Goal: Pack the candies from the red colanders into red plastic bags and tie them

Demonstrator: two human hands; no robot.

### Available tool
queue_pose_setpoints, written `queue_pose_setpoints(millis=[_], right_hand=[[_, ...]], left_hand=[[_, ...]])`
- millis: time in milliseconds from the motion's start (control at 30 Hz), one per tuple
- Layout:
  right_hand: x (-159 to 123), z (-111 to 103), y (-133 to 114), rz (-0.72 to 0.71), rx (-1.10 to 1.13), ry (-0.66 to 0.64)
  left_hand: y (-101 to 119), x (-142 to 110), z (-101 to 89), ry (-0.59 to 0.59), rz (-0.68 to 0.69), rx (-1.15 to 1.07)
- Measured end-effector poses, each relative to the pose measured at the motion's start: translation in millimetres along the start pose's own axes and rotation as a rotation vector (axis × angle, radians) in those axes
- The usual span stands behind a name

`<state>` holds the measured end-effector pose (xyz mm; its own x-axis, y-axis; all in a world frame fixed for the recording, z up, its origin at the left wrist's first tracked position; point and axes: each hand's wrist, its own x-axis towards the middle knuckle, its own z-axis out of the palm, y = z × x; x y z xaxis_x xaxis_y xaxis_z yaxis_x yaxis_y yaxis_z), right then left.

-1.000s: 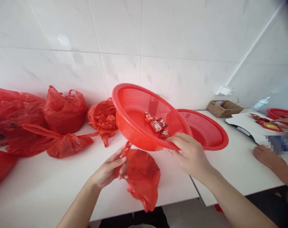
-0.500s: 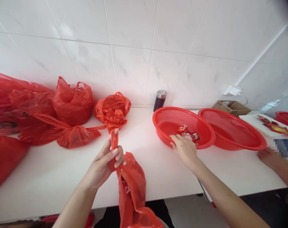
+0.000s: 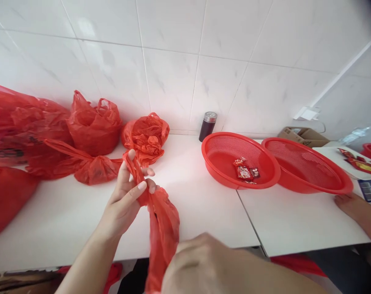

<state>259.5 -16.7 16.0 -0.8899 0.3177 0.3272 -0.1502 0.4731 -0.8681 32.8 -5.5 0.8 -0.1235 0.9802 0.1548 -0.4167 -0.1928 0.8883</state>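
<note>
Red bag (image 3: 164, 218) hangs from left hand (image 3: 135, 185), thumb pinching, fingers half-curled; right hand (image 3: 194, 261) curled beside it, grip unclear

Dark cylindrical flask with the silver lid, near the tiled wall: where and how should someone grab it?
Probably around the dark body, just below the silver lid, coming from the left. It stands upright, its round side is open there, the tiled wall is behind, and the red plastic basket crowds its right.
</note>
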Motion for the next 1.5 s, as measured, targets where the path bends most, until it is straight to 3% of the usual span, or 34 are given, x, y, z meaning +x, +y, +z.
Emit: queue_pose_setpoints(millis=[33, 133, 200, 267, 400, 467, 567, 733, 833, 933, 1000, 1100, 1200, 1267, 1400, 1500], right_hand=[[2, -14, -4, -0.059, -0.023, 0.084], [8, -65, -16, 0.034, -0.186, 0.573], [20, -92, -21, 0.14, -0.232, 0.575], [38, -104, -21, 0.191, -0.234, 0.435], [76, -96, -19, 0.129, -0.181, 0.241], [85, -89, -17, 0.067, -0.181, 0.231], [83, -86, -7, -0.008, -0.149, 0.346], [62, -84, 28, 0.168, -0.214, 0.449], [52, -71, 29, 0.159, -0.275, 0.511], [45, -59, 18, 0.074, -0.377, 0.33], [46, -57, 18, 0.009, -0.391, 0.313], [55, -59, 43, 0.043, -0.142, 0.482], [65, -57, 79, 0.139, 0.155, 0.507], [67, -52, 95, 0.143, 0.266, 0.478], [58, -46, 103, 0.213, 0.381, 0.369], [48, -47, 101, 0.259, 0.252, 0.419]], left_hand=[[4, 0, -2.1, 0.012, 0.01, -0.004], [19, 4, -8.3, 0.002, -0.01, -0.017], [27, 10, -8.4, -0.076, -0.092, 0.003], [31, 17, -2.3, -0.213, -0.204, 0.063], [29, 32, 24.4, -0.581, -0.333, 0.34], [27, 37, 36.6, -0.653, -0.309, 0.494], [26, 42, 42.4, -0.557, -0.281, 0.521], [20, 53, 30.3, -0.424, -0.343, 0.4], [15, 58, 24.1, -0.358, -0.284, 0.415], [19, 58, 20.2, -0.462, -0.237, 0.515], [22, 56, 18.9, -0.59, -0.218, 0.7], [21, 52, 19.8, -0.629, -0.08, 0.987], [8, 48, 21.3, -0.431, 0.256, 1.187], [-3, 46, 20.6, -0.28, 0.408, 1.192], [-18, 37, 12.8, -0.255, 0.443, 1.044], [-22, 28, 1.6, -0.272, 0.37, 1.019]])
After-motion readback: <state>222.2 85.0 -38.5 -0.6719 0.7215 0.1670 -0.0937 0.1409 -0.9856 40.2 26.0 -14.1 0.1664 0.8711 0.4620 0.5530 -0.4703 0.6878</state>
